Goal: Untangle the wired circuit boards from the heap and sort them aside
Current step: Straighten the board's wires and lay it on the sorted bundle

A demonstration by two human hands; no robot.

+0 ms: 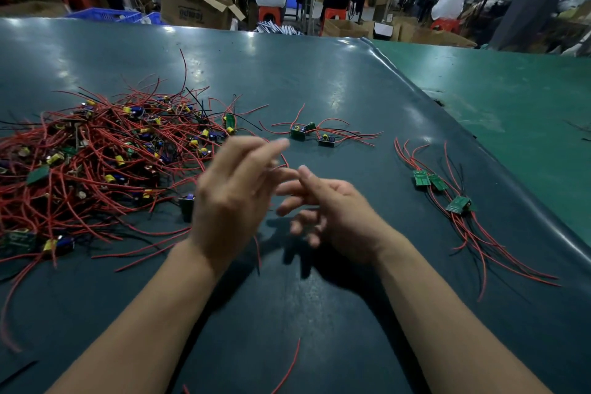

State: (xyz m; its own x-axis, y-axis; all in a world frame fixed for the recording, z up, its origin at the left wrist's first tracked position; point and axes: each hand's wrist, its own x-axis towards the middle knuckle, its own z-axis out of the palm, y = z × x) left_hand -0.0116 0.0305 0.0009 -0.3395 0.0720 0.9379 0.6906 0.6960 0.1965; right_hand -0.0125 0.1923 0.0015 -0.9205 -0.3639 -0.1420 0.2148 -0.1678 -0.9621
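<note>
On the left of the dark surface (319, 73) lies the heap (96, 157) of red-wired circuit boards. Just beside it the left hand (230, 198) is raised, its fingers (268, 147) blurred, loosely extended; whether they hold a wire, I cannot tell. The right hand (335, 214) has relaxed, half-curled fingers holding nothing. Further right lie the sorted boards (441, 189), well apart from the heap.

A single wide-angle view from the person's head looks forward and down, close over the dark green tabletop (319, 80), its far edge and workshop beyond.
</note>
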